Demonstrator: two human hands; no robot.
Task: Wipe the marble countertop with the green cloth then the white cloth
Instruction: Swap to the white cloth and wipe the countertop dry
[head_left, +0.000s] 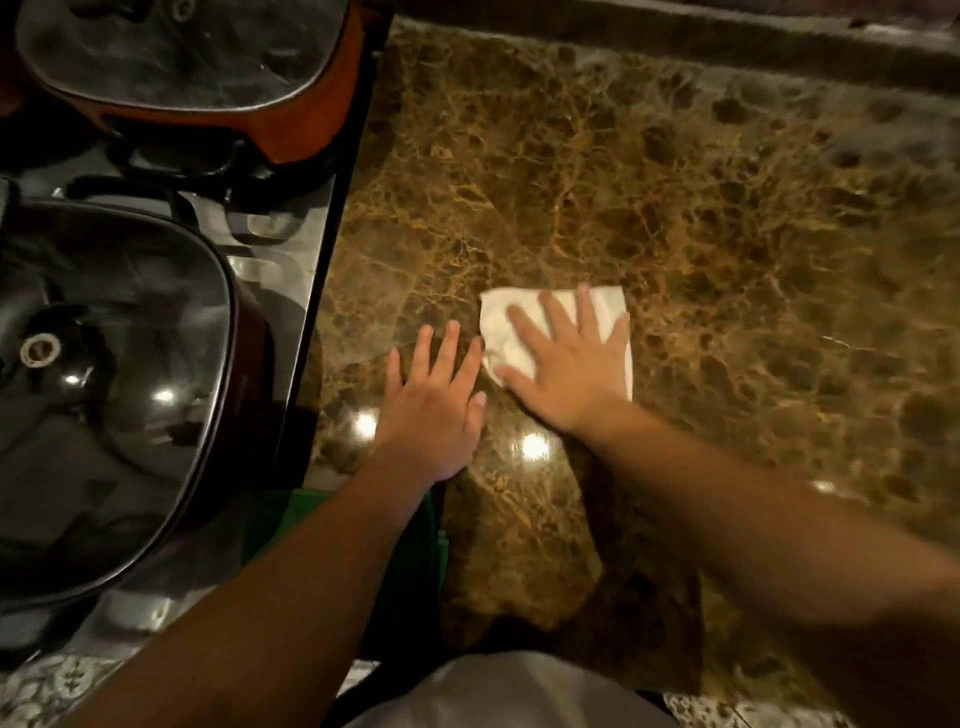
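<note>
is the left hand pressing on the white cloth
No, the left hand lies flat on the bare countertop, while the right hand presses the white cloth.

A folded white cloth (550, 332) lies flat on the glossy, brown-veined marble tabletop (701, 234), while the green cloth (291, 519) sits at the tabletop's near edge beside the stove, mostly hidden under a forearm.

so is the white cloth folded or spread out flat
Cannot tell for sure: the white cloth lies flat on the countertop as a small neat rectangle under the right hand.
</note>
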